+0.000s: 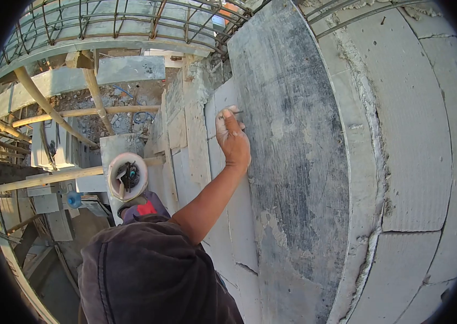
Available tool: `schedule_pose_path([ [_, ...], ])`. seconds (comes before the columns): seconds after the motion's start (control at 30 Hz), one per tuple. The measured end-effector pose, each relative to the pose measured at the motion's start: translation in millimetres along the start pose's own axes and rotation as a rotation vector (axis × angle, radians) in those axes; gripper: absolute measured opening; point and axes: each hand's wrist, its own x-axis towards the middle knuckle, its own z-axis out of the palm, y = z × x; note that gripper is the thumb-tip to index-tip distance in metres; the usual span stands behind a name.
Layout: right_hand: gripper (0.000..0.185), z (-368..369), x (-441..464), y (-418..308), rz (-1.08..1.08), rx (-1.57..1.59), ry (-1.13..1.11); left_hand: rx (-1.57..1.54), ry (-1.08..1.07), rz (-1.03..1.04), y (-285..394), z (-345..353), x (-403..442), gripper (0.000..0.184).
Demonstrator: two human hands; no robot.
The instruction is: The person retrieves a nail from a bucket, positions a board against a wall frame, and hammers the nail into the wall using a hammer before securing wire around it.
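Observation:
My right hand [232, 139], dusted with pale powder, reaches up along the wall with bent fingers and raised thumb. Pinched by the fingertips is a small thin nail [239, 112], one end pointing at the large grey-black formwork board [293, 135]. The board lies along the pale block wall [412, 135], its surface smeared with dried cement. Of my left hand nothing shows; my dark garment [153, 275] fills the bottom of the view. A white bucket [111, 178] with several tools inside stands to the left of my forearm.
Rebar cages [131, 24] run across the top. Several wooden poles [55, 178] cross the left side over a drop to rubble-strewn ground [126, 108]. A blue water bottle [74, 200] lies lower down. Further bars [358, 21] stick out at the upper right.

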Motion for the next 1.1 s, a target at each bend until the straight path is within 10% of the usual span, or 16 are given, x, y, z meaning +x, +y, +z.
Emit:
schedule_pose_path([
  [0.17, 0.014, 27.6, 61.6, -54.7, 0.216, 0.301, -0.506, 0.007, -0.067, -0.023, 6.9, 0.5, -1.6, 0.042],
  [0.47, 0.044, 205.8, 126.6, -89.8, -0.792, -0.314, -0.607, -0.001, -0.078, -0.098, 10.7, -2.2, -0.1, 0.046],
  [1.1, 0.033, 357.0, 91.4, -95.9, -1.353, -0.977, -1.038, 0.260, -0.063, 0.142, -3.0, -1.0, 8.5, 0.043],
])
